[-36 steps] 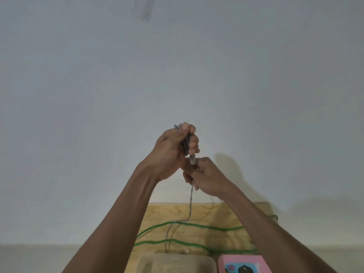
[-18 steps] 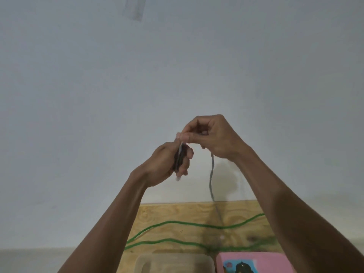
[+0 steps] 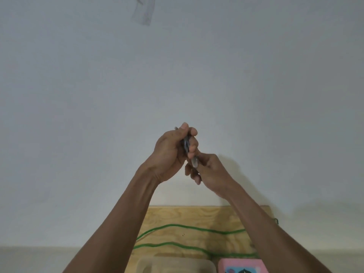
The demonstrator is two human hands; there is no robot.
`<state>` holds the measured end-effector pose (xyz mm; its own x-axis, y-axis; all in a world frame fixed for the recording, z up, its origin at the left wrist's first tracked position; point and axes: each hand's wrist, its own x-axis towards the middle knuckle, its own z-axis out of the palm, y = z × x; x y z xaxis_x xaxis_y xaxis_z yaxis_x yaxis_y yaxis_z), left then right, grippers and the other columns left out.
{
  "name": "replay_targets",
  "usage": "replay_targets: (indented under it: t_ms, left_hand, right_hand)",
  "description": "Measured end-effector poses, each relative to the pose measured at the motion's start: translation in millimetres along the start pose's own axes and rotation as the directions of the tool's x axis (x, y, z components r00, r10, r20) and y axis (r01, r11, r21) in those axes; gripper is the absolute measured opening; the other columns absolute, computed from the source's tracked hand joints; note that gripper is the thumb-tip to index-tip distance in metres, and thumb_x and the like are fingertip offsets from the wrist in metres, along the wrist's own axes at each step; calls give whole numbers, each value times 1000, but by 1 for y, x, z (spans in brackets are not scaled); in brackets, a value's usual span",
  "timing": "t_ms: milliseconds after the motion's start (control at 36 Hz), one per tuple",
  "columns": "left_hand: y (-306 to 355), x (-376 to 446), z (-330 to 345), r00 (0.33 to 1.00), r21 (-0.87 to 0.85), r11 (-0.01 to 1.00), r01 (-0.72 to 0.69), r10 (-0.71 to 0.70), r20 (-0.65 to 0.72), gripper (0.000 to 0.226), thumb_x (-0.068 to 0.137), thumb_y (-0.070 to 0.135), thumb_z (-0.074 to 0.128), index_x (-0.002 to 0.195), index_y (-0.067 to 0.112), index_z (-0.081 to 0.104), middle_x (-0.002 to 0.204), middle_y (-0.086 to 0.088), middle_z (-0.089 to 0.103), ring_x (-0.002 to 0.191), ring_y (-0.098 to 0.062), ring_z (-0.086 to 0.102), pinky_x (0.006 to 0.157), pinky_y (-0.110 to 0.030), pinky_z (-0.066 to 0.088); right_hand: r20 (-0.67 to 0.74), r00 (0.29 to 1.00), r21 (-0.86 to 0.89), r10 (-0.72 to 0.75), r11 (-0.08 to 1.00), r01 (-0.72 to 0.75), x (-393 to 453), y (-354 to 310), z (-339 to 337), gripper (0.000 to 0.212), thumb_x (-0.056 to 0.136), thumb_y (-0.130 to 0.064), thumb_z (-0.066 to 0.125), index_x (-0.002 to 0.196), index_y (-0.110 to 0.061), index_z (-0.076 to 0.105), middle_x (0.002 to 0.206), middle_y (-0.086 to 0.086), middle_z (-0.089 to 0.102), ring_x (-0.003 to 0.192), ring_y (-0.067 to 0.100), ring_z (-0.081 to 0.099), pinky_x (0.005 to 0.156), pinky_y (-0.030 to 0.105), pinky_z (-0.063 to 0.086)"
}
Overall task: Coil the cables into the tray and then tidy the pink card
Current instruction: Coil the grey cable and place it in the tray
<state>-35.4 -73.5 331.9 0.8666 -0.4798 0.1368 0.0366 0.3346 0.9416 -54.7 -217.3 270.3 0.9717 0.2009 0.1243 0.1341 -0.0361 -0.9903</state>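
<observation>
Both hands are raised in front of the white wall. My left hand is closed around a coil of grey cable. Just below it, my right hand pinches the end of the same grey cable. A green cable lies in two long runs across the wooden board. A translucent tray sits at the bottom edge, and the pink card lies to its right, partly cut off by the frame.
A white wall fills most of the view, with a strip of clear tape stuck near the top. The wooden board rests on a pale surface against the wall.
My right hand has come down from above the left hand to just below it, wrapping the grey cable. The hanging length of grey cable is no longer visible.
</observation>
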Motion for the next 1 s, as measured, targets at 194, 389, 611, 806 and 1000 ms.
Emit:
replay_targets:
  t_ms: [194,389,611,806,1000]
  left_hand:
    - [3,16,-10,967,-38,990,-135,123,-223,30,109,26,38,98,7,58,65,0,58,53,-14,50,67,-27,53]
    - [-13,14,-26,946,555,829,-62,226,-231,27,109,25,42,101,7,60,72,0,66,64,-15,61,64,-24,47]
    - [-18,-9,-22,994,597,797,95,-112,-9,66,108,50,23,71,13,63,59,-11,58,56,-23,53,72,-39,51]
    - [-15,-20,-7,963,72,976,207,-216,158,49,106,45,33,84,10,59,54,-5,43,48,-20,40,71,-37,50]
    - [-16,-20,7,952,-197,967,162,-101,290,33,103,33,40,84,12,56,54,0,45,47,-14,45,70,-34,51]
  right_hand:
    - [25,999,-124,24,992,-21,-15,7,4,25,102,-23,55,117,-12,71,65,-3,65,50,15,42,54,25,40]
    - [104,994,-331,25,944,11,-19,-6,5,23,97,-25,61,117,-18,70,61,-6,66,55,12,54,58,26,49]
    - [164,967,-441,-193,863,247,8,-61,-32,4,88,-19,73,86,-17,76,73,0,73,68,14,67,71,43,57]
    - [16,977,-116,-211,970,212,27,-45,-43,16,78,-20,81,85,-7,75,76,13,70,65,29,48,53,30,40]
    - [53,995,169,-85,983,74,13,-14,-21,26,96,-10,53,80,-3,73,63,18,64,49,21,59,50,24,45]
